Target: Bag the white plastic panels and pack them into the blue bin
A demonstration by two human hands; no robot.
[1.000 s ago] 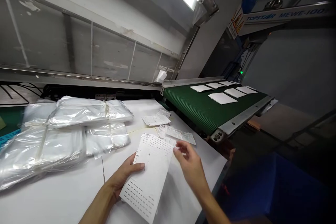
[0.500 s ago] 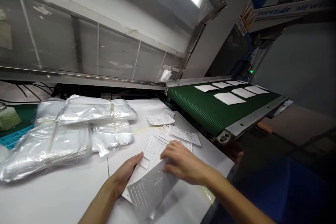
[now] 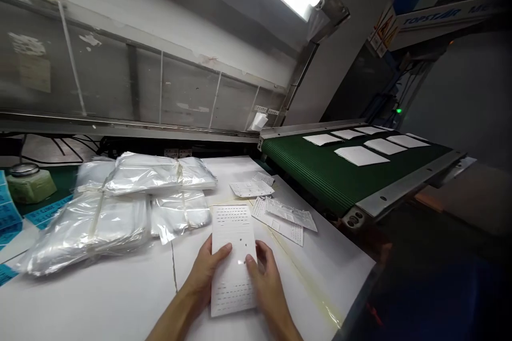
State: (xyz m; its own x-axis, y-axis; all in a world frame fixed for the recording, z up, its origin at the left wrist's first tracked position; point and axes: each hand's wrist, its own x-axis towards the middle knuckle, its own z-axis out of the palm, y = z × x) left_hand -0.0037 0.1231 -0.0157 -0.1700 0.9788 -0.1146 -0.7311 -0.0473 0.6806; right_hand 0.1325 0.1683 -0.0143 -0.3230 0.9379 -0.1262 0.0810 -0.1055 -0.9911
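The left thumb (image 3: 223, 250) and right thumb (image 3: 250, 260) rest on a white perforated sheet (image 3: 234, 277), bracing it flat on the white table (image 3: 120, 298). The right fingers (image 3: 264, 257) are slightly spread beside it; the left fingers are hidden. Rows of small slots cross the sheet. Loose perforated sheets (image 3: 278, 221) lie beyond the right fingertips, and plastic-wrapped bundles (image 3: 120, 213) lie left of the left hand (image 3: 204, 272); the right hand (image 3: 268, 282) stays at the sheet's edge.

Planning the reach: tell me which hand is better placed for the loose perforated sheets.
Probably right: the right hand sits nearer the loose perforated sheets; the left hand is across the held sheet.
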